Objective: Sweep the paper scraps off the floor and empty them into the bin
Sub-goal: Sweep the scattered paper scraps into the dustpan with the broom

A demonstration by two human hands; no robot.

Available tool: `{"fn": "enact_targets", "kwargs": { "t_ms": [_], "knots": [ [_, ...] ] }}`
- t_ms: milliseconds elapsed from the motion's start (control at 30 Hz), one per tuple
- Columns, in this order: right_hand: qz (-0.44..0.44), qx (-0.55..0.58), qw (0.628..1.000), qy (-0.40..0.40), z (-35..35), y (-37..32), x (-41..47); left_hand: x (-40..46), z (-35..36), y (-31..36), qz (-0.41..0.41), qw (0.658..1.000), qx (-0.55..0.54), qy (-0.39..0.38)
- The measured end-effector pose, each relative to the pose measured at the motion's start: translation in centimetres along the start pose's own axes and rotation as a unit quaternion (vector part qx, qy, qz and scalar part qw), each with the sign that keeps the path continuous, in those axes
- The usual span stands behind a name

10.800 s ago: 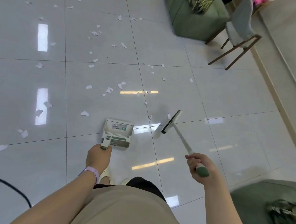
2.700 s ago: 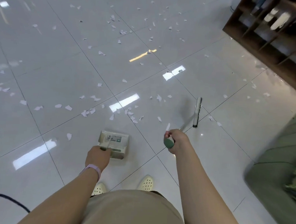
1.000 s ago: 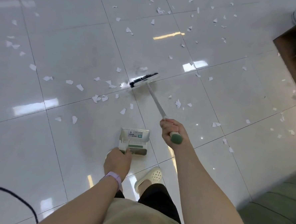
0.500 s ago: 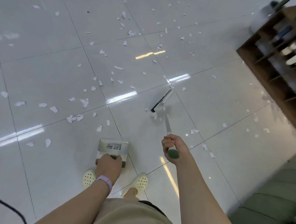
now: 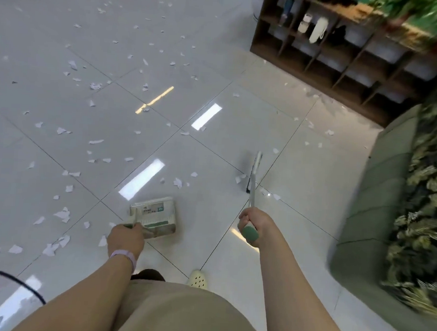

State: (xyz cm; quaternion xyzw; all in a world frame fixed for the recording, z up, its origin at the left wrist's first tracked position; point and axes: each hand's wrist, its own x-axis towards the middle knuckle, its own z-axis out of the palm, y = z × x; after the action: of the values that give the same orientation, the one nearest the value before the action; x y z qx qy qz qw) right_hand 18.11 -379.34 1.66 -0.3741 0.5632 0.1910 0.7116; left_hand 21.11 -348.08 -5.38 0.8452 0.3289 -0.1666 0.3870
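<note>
glossy pale tile floor [image 5: 62,104] fills most of the view, with strip-light glare across it. paper scraps [image 5: 61,214] lie scattered from 9 o'clock up to 12, a thinner trail toward 2 o'clock along the foot of a dark wooden shelf unit [image 5: 346,58]; items on its shelves are blurred and not identifiable. left hand [image 5: 125,239], pale purple wristband [image 5: 125,257] on the wrist, grips the dustpan [image 5: 155,217] handle, fingers curled around it and mostly hidden under the back of the hand. dustpan sits just below centre on the floor, with a white label with a small green mark on its top; print too small to read. right hand [image 5: 253,225] is closed around the green end grip of the broom [image 5: 252,182]; shaft runs toward 12 o'clock, brush head seen edge-on and motion-blurred, a few scraps just beside it. green sofa [image 5: 362,225] at 3 o'clock, cut off by the frame, leaf-patterned cushion on it smeared. one cream perforated clog [image 5: 198,279] shows at 6 o'clock; other foot hidden. black cable [image 5: 13,279] at 8 o'clock. bin not visible.
</note>
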Motion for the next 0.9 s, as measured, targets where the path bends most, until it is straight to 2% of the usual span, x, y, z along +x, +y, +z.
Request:
{"fn": "enact_targets", "kwargs": {
  "t_ms": [100, 300, 400, 533, 633, 767, 900],
  "knots": [
    [-0.007, -0.085, 0.995, 0.046, 1.4, 0.4, 1.2, 0.1, 1.2, 1.7, 0.003, 1.0, -0.001, -0.002],
    [0.032, -0.103, 0.992, 0.065, 3.4, -0.8, 2.8, 1.2, 1.1, 3.5, 0.018, 0.999, 0.026, -0.041],
    [0.061, -0.083, 0.994, 0.043, 5.6, -2.1, 4.0, 2.8, 0.5, 4.1, 0.014, 0.998, 0.037, -0.046],
    [0.084, -0.21, 0.974, 0.01, 13.1, -1.8, 4.6, 5.9, -1.2, 5.1, 0.003, 0.998, 0.037, -0.048],
    [0.105, -0.23, 0.967, -0.038, 20.4, -1.0, 4.4, 8.8, -3.0, 5.6, -0.023, 0.999, 0.009, -0.041],
    [0.148, -0.17, 0.966, -0.123, 29.3, -1.8, 5.2, 13.1, -6.8, 5.2, -0.051, 0.998, -0.004, -0.025],
    [0.176, 0.032, 0.964, -0.199, 33.9, -4.4, 10.2, 16.7, -10.7, 4.2, -0.054, 0.998, 0.001, -0.022]
  ]
}}
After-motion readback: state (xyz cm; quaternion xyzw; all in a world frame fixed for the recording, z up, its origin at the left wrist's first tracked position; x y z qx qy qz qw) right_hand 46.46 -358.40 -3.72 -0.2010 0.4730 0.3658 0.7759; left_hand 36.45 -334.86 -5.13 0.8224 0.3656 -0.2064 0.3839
